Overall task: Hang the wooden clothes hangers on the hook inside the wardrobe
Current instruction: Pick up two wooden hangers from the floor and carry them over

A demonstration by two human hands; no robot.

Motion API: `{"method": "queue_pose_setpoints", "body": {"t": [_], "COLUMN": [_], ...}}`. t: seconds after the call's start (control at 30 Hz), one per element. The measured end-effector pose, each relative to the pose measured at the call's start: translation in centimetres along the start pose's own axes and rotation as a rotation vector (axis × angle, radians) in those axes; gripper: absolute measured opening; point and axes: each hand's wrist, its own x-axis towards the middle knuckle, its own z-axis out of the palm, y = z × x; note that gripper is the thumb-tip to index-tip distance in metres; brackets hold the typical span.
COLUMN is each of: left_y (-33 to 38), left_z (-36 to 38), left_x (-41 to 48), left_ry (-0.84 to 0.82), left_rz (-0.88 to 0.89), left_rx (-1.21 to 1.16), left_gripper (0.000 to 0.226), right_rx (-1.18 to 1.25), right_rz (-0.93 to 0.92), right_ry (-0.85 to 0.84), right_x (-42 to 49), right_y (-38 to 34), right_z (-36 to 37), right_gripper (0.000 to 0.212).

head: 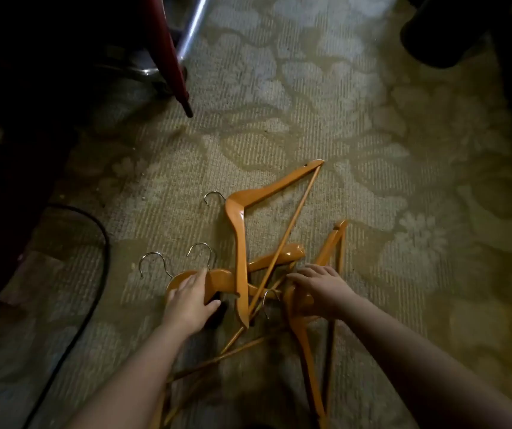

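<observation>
Several orange wooden clothes hangers (239, 230) with metal hooks lie in a tangled pile on the patterned carpet, in the lower middle of the head view. My left hand (188, 300) rests on the top of the leftmost hangers (217, 278), its fingers curled around the wood just below two metal hooks (152, 261). My right hand (319, 286) lies over the neck of a hanger on the right side (302, 335), fingers spread across it and touching the wood. No wardrobe or hook rail is in view.
A black cable (94, 274) curves over the carpet at the left. A closed dark red umbrella (174, 75) and a shiny metal tube (191, 26) lean at the upper left. Dark furniture (452, 35) stands at the upper right.
</observation>
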Motion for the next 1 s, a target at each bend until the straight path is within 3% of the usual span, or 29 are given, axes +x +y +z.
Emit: {"method": "queue_pose_setpoints", "body": {"t": [0.17, 0.33, 0.47, 0.73, 0.8, 0.93, 1.0], "left_y": [-0.6, -0.1, 0.0, -0.8, -0.4, 1.4, 2.7], "left_z": [0.8, 1.7, 1.7, -1.9, -3.8, -8.2, -10.7], "left_x": [1.1, 1.0, 0.3, -6.5, -9.2, -14.9, -18.2], "left_ry": [0.106, 0.187, 0.209, 0.053, 0.02, -0.103, -0.1], "left_rz": [0.031, 0.007, -0.019, -0.128, -0.132, -0.109, -0.111], "left_rx": [0.009, -0.094, -0.128, -0.177, -0.197, -0.314, -0.383], "left_gripper": [0.084, 0.082, 0.078, 0.054, 0.048, 0.015, 0.016], "right_rx": [-0.071, -0.039, 0.015, 0.104, 0.113, 0.218, 0.285], "right_rz": [-0.024, 0.0, 0.012, 0.024, 0.012, 0.023, 0.036], "right_ry": [0.021, 0.006, -0.021, -0.15, -0.13, -0.091, -0.082], "right_x": [0.9, 0.9, -0.5, -6.1, -8.1, -13.1, -16.1], "right_y": [0.2, 0.1, 0.1, -1.4, -2.3, -4.3, -5.5], "right_z": [-0.2, 0.2, 0.0, -3.9, -4.9, -8.0, -10.1], "right_gripper": [0.068, 0.034, 0.026, 0.022, 0.025, 0.02, 0.018]}}
